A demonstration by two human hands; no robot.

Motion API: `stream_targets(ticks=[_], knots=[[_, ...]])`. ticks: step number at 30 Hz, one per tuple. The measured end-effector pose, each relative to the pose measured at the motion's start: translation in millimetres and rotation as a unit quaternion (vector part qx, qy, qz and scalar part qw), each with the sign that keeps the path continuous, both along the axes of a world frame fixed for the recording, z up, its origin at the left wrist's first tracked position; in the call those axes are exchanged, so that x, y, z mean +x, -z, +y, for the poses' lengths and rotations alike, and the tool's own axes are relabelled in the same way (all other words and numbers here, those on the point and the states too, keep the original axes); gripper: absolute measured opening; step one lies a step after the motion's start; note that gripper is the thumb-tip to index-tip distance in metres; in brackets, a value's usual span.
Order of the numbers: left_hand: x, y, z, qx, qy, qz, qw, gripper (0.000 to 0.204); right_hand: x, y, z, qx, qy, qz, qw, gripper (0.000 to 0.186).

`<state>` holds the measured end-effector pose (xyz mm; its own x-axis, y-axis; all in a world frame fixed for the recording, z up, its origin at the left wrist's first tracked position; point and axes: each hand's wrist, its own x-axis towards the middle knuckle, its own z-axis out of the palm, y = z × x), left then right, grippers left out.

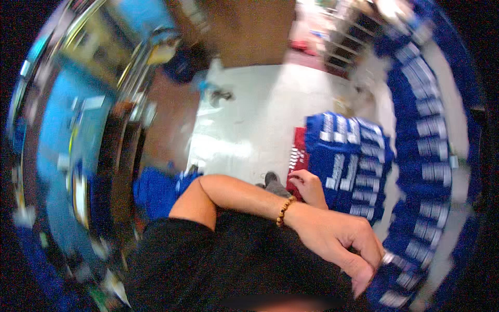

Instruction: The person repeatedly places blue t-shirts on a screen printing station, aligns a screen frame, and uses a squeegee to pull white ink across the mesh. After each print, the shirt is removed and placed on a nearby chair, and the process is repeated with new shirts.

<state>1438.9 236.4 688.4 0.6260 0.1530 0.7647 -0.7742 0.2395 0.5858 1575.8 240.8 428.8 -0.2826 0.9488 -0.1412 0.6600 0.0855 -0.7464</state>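
My left arm, with a beaded bracelet point(285, 210) at the wrist, reaches across my body to the right. My left hand point(340, 236) is closed, its fingers curled down at the edge of dark blue pieces with white print point(405, 268); what lies in its grip is hidden. Beyond that wrist, my right hand point(310, 190) is closed with bent fingers, over a red piece with white print point(298, 156). Whether it grips anything cannot be made out. Beside it lies a pile of blue printed pieces point(345, 156), overlapping in rows.
A long row of blue printed pieces point(431, 130) runs along the right. A pale floor point(239, 125) stretches ahead, with a dark shoe point(271, 178) on it. Blue material point(156, 190) lies at the left. A brown panel point(249, 34) stands at the far side. Shelving at the left is blurred.
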Motion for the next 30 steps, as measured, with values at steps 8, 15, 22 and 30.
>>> stream_targets(ticks=[8, 15, 22, 30], knots=[[-157, 180, 34, 0.016, -0.599, 0.445, 0.665, 0.029, -85, 74, 80, -0.063, -0.270, -0.026, 0.961, 0.025], [-293, 321, -103, -0.145, -0.622, 0.755, 0.148, 0.030, -100, 153, 166, -0.099, -0.338, -0.083, 0.932, 0.021], [-266, 317, -206, -0.253, -0.668, 0.693, -0.098, 0.016, 30, 320, 255, -0.115, -0.444, -0.099, 0.883, 0.021], [-221, 248, -344, -0.372, -0.589, 0.596, -0.400, 0.015, 13, 390, 378, -0.147, -0.602, -0.231, 0.750, 0.019]])
